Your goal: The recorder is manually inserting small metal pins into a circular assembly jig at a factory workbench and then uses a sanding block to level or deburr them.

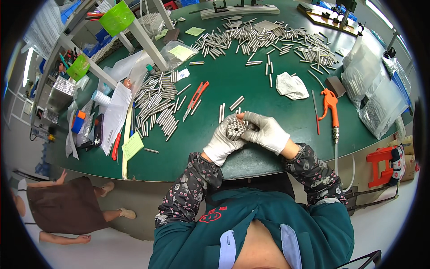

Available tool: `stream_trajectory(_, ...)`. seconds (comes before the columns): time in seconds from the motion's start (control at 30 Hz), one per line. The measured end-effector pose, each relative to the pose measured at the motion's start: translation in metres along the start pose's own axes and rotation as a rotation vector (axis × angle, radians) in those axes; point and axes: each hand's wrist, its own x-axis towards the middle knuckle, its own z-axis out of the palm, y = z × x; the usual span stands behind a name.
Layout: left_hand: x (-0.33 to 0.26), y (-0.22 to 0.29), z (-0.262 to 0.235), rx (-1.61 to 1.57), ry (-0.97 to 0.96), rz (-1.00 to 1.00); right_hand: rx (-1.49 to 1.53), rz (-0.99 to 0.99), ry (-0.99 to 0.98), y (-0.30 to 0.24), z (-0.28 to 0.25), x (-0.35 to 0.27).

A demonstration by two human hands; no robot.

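My left hand (pixel 219 145), in a whitish work glove, is wrapped round a bundle of short metal rods (pixel 236 129), whose round ends face up. From the right, my gloved right hand (pixel 270 133) curls its fingers and thumb against the same bundle; bare fingertips show at its upper edge. Just beyond my hands, a few loose rods (pixel 236 103) lie on the green tabletop (pixel 215 168). A heap of similar rods (pixel 156 101) lies to the left, and a larger heap (pixel 264 38) spreads across the far side.
An orange-red utility knife (pixel 196 99) lies left of my hands. To the right are a crumpled white cloth (pixel 292 86), an orange air gun (pixel 330 106) with a hose, and plastic bags of parts (pixel 365 76). A rack (pixel 148 40) stands at left; another person (pixel 67 204) is on the floor side.
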Motion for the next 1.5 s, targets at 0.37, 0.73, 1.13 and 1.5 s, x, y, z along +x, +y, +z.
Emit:
stream_trajectory(0.37,-0.003,0.0,0.0,0.005,0.079,-0.089,-0.499,-0.23,-0.053,-0.039,-0.026,0.016)
stream_trajectory(0.73,0.001,-0.005,-0.003,-0.081,-0.003,-0.05,-0.956,-0.601,-0.252,-0.051,-0.006,0.043)
stream_trajectory(1.13,0.0,-0.008,-0.001,0.021,0.071,-0.07,-1.536,-0.735,-0.476,-0.068,0.005,0.053)
stream_trajectory(1.5,0.004,0.016,0.007,-0.01,0.088,-0.135,-1.421,-0.615,-0.454,-0.092,-0.002,0.058)
